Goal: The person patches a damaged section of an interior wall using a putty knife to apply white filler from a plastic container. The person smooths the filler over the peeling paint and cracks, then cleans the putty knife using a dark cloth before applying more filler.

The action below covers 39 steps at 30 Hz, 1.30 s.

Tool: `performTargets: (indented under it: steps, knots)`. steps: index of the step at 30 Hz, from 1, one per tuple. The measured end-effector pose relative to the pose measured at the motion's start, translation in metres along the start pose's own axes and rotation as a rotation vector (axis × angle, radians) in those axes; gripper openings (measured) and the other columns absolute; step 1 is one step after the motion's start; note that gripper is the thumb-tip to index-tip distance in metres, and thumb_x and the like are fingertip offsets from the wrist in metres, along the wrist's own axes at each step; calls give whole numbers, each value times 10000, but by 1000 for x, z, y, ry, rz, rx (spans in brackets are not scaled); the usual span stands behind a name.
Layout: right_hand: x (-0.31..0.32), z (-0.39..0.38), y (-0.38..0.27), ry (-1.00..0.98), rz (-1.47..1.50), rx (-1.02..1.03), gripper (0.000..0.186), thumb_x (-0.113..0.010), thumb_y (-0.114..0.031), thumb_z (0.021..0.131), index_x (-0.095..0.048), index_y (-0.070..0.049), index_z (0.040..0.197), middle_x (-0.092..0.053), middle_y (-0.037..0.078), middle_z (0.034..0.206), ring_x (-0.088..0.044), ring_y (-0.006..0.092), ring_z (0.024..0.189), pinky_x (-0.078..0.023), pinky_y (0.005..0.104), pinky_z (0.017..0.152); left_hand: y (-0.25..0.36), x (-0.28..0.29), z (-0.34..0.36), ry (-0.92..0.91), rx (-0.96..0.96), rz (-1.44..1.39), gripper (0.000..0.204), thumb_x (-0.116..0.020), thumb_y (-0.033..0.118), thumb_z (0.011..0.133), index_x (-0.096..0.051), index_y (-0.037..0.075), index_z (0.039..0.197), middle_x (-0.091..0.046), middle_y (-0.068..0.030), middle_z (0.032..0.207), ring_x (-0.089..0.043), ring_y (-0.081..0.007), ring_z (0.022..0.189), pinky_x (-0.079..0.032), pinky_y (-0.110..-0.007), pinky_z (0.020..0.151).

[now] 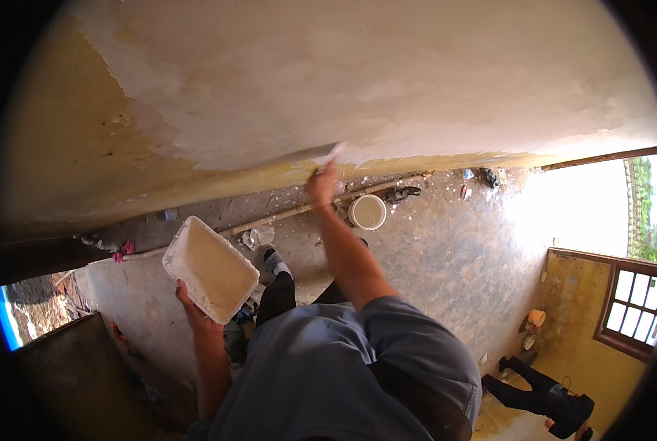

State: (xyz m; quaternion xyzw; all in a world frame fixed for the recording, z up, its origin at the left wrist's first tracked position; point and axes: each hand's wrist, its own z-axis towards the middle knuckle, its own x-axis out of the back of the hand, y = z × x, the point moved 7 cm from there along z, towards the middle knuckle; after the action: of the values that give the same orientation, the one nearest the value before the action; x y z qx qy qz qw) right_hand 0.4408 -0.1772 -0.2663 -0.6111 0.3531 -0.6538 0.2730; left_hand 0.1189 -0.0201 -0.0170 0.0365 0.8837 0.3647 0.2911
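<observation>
My left hand (198, 312) grips a white rectangular tub (171, 256) by its near left side. Pale, creamy filler (214, 268) coats the tub's inside and rim. My right arm reaches up to the wall (387, 81), where my right hand (322, 185) is closed on a putty knife (335, 152). Motion smears the knife, and its blade lies at the wall's surface. Whitish filler covers much of this wall, with bare yellow paint (78, 110) at the left and along the lower strip.
On the floor near the wall stands a white bucket (368, 212). A long pole (280, 214) lies along the wall's foot among scraps and a black bag (488, 177). At lower right is another person (545, 397) in dark clothes, near a window (634, 309).
</observation>
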Motion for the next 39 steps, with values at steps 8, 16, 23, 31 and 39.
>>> performTargets:
  steps: [8,16,23,31,39]
  knots:
    - [63,-25,24,-189,349,-290,289,-550,-224,817,-633,43,741,-628,238,683,-641,377,674,-491,464,634,8,3,-7,-18,-43,-28,691,-549,476,850,-328,109,1391,-413,-94,1368,-440,-298,1219,-406,-463,985]
    - [156,27,-89,88,43,300,260,-552,-172,752,-595,50,880,-614,281,773,-608,412,779,-489,443,726,7,-10,-5,-104,0,-34,720,-569,485,839,-320,102,1397,-416,-92,1369,-442,-299,1220,-396,-458,1000]
    - [239,80,-98,78,121,-21,252,-540,-173,769,-616,50,681,-642,194,638,-633,295,571,-509,410,618,8,-27,-10,-159,66,7,766,-615,476,813,-320,74,1394,-436,-115,1351,-448,-308,1220,-397,-464,1006]
    - [240,-41,-162,-162,46,42,263,-541,-92,753,-559,84,948,-587,275,881,-598,409,850,-485,457,775,10,-32,-24,-165,41,-42,776,-628,473,804,-325,62,1388,-441,-124,1347,-450,-310,1218,-393,-460,1012]
    - [181,-3,-319,-178,328,146,544,-591,-67,743,-296,47,1186,-593,272,869,-602,449,833,-473,484,775,3,-69,-45,-147,17,-146,730,-603,463,823,-338,72,1380,-455,-121,1332,-468,-310,1202,-411,-463,996]
